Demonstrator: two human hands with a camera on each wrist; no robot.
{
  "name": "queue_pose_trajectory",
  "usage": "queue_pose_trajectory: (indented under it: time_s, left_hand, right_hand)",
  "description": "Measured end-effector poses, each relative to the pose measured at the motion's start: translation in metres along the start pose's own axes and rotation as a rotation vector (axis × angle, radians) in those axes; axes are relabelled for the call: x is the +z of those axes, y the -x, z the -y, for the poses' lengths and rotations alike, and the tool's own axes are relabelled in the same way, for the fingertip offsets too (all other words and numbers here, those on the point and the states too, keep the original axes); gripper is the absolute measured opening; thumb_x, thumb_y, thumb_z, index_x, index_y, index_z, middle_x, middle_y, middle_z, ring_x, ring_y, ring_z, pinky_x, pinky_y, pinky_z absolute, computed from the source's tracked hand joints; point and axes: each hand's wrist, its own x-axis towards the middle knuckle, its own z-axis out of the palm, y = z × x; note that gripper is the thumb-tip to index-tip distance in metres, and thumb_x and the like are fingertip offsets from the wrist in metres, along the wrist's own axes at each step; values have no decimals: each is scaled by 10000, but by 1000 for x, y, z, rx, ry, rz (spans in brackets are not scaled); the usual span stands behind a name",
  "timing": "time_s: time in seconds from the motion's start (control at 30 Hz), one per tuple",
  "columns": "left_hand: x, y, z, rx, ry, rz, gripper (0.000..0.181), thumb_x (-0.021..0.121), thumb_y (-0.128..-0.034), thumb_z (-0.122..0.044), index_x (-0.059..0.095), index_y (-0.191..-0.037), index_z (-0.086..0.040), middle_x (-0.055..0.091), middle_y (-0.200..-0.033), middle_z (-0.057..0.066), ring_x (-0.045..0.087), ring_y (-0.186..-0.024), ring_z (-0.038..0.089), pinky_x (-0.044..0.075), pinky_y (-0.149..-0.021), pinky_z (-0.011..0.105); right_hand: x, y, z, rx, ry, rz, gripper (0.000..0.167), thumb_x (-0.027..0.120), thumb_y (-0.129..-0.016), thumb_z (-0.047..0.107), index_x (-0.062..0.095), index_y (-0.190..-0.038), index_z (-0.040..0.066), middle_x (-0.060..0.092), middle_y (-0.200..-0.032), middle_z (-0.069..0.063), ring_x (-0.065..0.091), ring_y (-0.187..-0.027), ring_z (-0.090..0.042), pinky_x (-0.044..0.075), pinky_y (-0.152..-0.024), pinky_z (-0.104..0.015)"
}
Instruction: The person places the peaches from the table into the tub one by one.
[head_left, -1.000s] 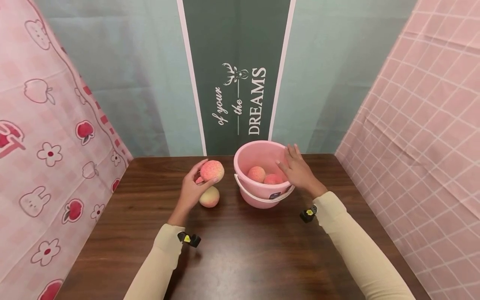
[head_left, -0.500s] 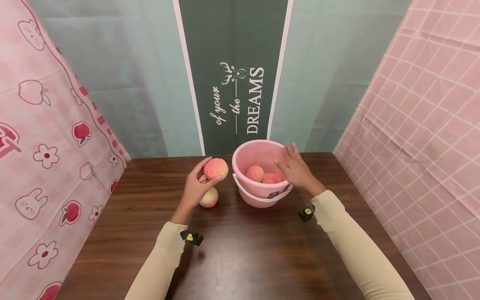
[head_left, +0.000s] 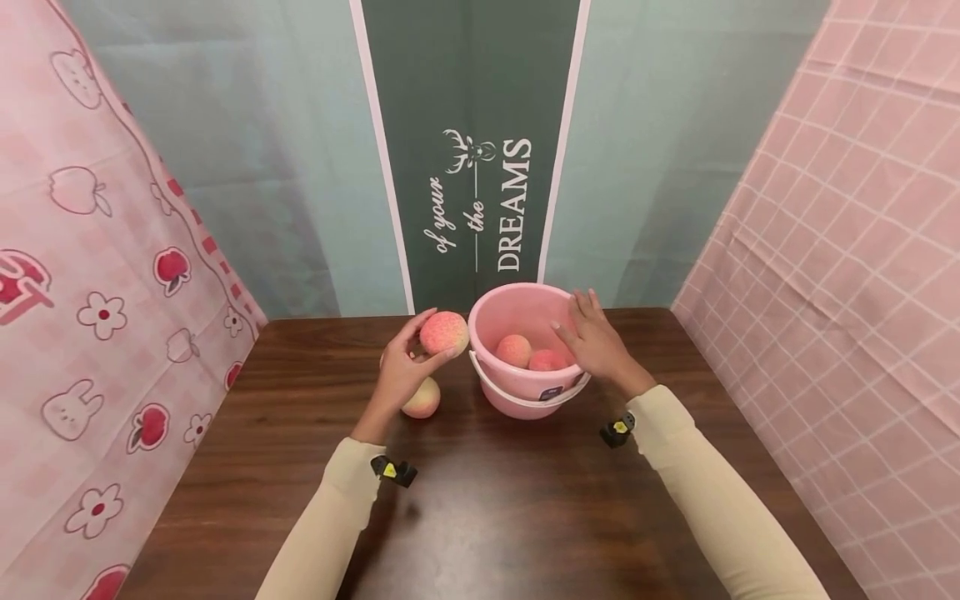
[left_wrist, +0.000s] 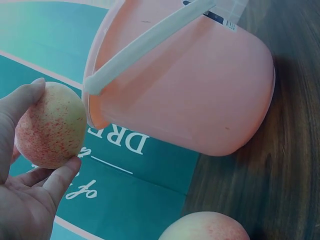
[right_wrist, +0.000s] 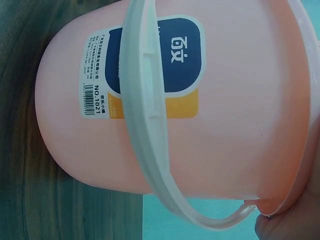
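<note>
My left hand (head_left: 401, 367) pinches a red-and-yellow speckled peach (head_left: 445, 334) between thumb and fingers, raised beside the left rim of a pink bucket (head_left: 517, 387). In the left wrist view, the held peach (left_wrist: 52, 125) appears close to the bucket's rim. Another pale peach (head_left: 422, 399) lies on the table below this hand, partly covered by it. Two peaches show inside the bucket, one orange-pink peach (head_left: 513, 351) and one redder peach (head_left: 547, 360). With fairly straight fingers, my right hand (head_left: 598, 342) rests on the bucket's right rim; its contact is partly hidden.
The bucket's white handle (head_left: 517, 398) hangs down across its front, over a label (right_wrist: 180, 55). Brown wood forms the tabletop (head_left: 495, 508). A green curtain (head_left: 465, 75) hangs at the back, with pink patterned cloths (head_left: 840, 275) on both sides.
My left hand has carried its peach rightward and slightly up, toward the bucket's left rim. The right hand and bucket stay in place.
</note>
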Motion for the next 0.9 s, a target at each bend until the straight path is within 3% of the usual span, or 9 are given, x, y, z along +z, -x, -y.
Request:
queue_pose_trajectory:
  time_s: [0.23,0.4,0.77,0.9]
  left_hand:
    - [4,-2,-5,18,23,19,738,885,-801,-323,549,-1456,-279,576,-1414,-27,596,-1234,228,539,-965,461]
    - [6,-5,-10,24,22,36,731,882,-796,-369,550,-1447,-330,575,-1413,-35,597,-1219,223,545,-962,415]
    - [12,-7,-15,23,26,47,775,886,-797,-336,528,-1477,-238,578,-1412,-25,603,-1213,231,558,-932,380]
    - [14,-8,-15,32,29,57,758,883,-801,-331,533,-1470,-269,580,-1409,-24,606,-1210,228,559,-929,371]
  right_hand:
    - [0,1,1,-17,5,-8,765,363,-1083,465,90,-1586,-44,24,-1679,-214,-130,-1543,-339,80,-1213,-618]
    - [1,1,1,-15,7,-14,770,356,-1082,476,99,-1583,-49,33,-1679,-213,-124,-1544,-337,78,-1217,-609]
    - [3,1,-1,-13,8,-18,761,385,-1084,441,139,-1570,-90,56,-1675,-231,-115,-1544,-351,84,-1219,-602]
    - [4,1,-3,-11,5,-16,763,382,-1084,445,130,-1574,-83,53,-1677,-226,-124,-1543,-343,83,-1219,-603]
